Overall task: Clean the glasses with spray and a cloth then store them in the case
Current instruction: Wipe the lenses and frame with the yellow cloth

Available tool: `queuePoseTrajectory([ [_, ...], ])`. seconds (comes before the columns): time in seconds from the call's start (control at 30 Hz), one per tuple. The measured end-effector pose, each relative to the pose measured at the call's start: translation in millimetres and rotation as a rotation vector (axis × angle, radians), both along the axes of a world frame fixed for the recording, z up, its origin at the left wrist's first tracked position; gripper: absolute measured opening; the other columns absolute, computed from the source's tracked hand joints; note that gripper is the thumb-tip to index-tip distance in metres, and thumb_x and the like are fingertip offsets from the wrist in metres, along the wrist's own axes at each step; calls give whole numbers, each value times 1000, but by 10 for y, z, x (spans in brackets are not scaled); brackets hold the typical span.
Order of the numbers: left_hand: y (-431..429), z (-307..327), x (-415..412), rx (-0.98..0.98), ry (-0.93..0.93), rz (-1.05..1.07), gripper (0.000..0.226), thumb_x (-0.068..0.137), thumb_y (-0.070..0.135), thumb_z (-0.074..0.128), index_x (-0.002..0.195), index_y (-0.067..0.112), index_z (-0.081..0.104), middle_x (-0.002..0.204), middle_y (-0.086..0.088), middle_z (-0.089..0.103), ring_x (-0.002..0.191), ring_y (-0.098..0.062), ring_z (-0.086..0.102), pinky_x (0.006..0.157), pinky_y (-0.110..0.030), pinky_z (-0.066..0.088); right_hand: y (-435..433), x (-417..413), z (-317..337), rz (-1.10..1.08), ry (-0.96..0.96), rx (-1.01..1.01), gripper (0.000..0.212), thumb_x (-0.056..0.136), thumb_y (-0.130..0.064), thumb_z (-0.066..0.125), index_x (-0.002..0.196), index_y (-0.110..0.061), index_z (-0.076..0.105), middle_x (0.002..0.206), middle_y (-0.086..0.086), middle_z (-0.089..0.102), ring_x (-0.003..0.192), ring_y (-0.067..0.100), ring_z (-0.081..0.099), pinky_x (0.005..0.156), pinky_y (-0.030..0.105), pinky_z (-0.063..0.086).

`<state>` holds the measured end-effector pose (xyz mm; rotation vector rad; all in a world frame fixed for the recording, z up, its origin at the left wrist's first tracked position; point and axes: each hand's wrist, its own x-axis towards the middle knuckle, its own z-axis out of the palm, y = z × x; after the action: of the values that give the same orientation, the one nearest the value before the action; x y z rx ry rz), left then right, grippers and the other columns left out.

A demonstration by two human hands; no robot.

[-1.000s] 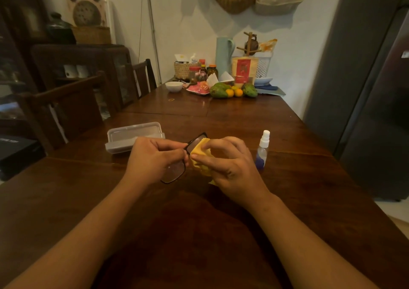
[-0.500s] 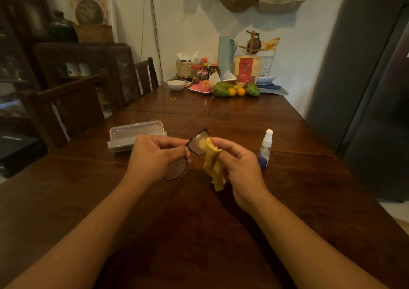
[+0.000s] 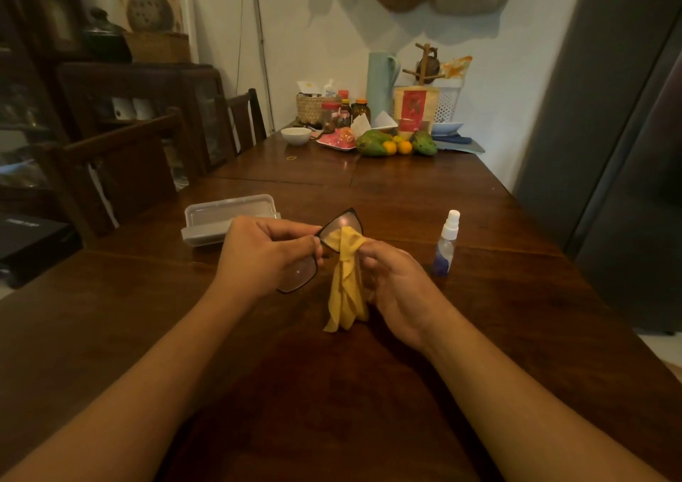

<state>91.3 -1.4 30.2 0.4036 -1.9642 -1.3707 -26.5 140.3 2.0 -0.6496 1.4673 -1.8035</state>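
Left hand (image 3: pixel 264 252) pinches the glasses (image 3: pixel 324 245) while right hand (image 3: pixel 396 282) pinches the cloth (image 3: pixel 345 289) against their far lens.

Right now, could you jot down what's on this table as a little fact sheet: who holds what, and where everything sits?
Left hand: grips the glasses by the frame
Right hand: pinches the yellow cloth against the farther lens; the rest of the cloth hangs down
Spray bottle: upright on the table, right of the right hand, untouched
Case: on the table beyond the left hand; glasses not in it
Far end of table: white bowl, fruit
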Motion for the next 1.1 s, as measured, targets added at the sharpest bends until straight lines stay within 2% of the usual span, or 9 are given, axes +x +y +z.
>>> queuePoseTrajectory([
  [0.1, -18, 1, 7, 5, 0, -7, 11, 80, 5, 73, 82, 13, 80, 72, -9, 76, 76, -24, 74, 84, -47, 58, 12, 17, -5, 47, 14, 0, 34, 99, -29, 46, 112, -13, 73, 105, 8, 68, 104, 23, 60, 102, 47, 41],
  [0.17, -18, 2, 8, 6, 3, -9, 12, 79, 5, 74, 82, 15, 80, 73, -8, 77, 77, -25, 74, 85, -48, 57, 22, 24, -11, 68, -8, -13, 36, 97, -28, 44, 112, -13, 73, 116, 16, 67, 108, 27, 57, 101, 47, 41],
  [0.23, -18, -2, 10, 5, 5, -18, 14, 79, 5, 74, 83, 17, 80, 74, -7, 77, 76, -23, 74, 82, -45, 58, 27, 24, -5, 87, -58, -17, 42, 93, -29, 46, 121, -8, 68, 128, 23, 61, 114, 33, 55, 101, 50, 41],
  [0.33, -24, -4, 3, 17, 15, -21, 14, 80, 3, 74, 83, 15, 80, 73, -8, 77, 74, -22, 74, 77, -38, 58, 13, 5, -19, 122, -154, -46, 53, 83, -32, 53, 126, -3, 64, 121, 19, 60, 112, 35, 55, 104, 56, 39],
  [0.5, 3, 1, -10, 53, 44, -48, 13, 80, -2, 72, 87, 7, 78, 70, -12, 76, 66, -21, 73, 67, -26, 58, 19, -51, -58, 122, -134, -47, 38, 95, -26, 46, 121, -4, 62, 119, 18, 57, 112, 33, 52, 109, 56, 34],
  [0.67, 20, -1, -6, -28, 26, -50, 11, 81, -1, 73, 88, 4, 78, 71, -10, 76, 70, -17, 73, 70, -25, 58, 30, -47, -57, 151, -113, -51, 38, 95, -26, 46, 120, -4, 66, 117, 17, 59, 112, 34, 54, 110, 58, 33],
  [0.8, 29, 12, 5, -36, 35, -55, 11, 81, -2, 72, 89, 3, 78, 71, -10, 76, 70, -18, 73, 70, -25, 59, 58, -78, -53, 177, -75, -33, 33, 97, -29, 47, 112, -11, 70, 118, 14, 62, 116, 34, 55, 106, 54, 39],
  [0.93, 22, 21, 18, 16, 48, -52, 13, 82, -4, 70, 91, 2, 77, 70, -12, 75, 66, -20, 73, 61, -24, 57, 79, -145, -62, 160, -15, -44, 34, 98, -27, 50, 120, -7, 68, 126, 15, 65, 122, 29, 57, 100, 46, 48],
  [1.1, 28, 19, 12, 22, 42, -46, 14, 81, -5, 71, 92, 1, 77, 69, -11, 76, 65, -17, 72, 62, -22, 57, 63, -141, -72, 167, -8, -91, 31, 99, -23, 50, 122, -12, 68, 114, 4, 71, 110, 19, 64, 95, 41, 47],
])
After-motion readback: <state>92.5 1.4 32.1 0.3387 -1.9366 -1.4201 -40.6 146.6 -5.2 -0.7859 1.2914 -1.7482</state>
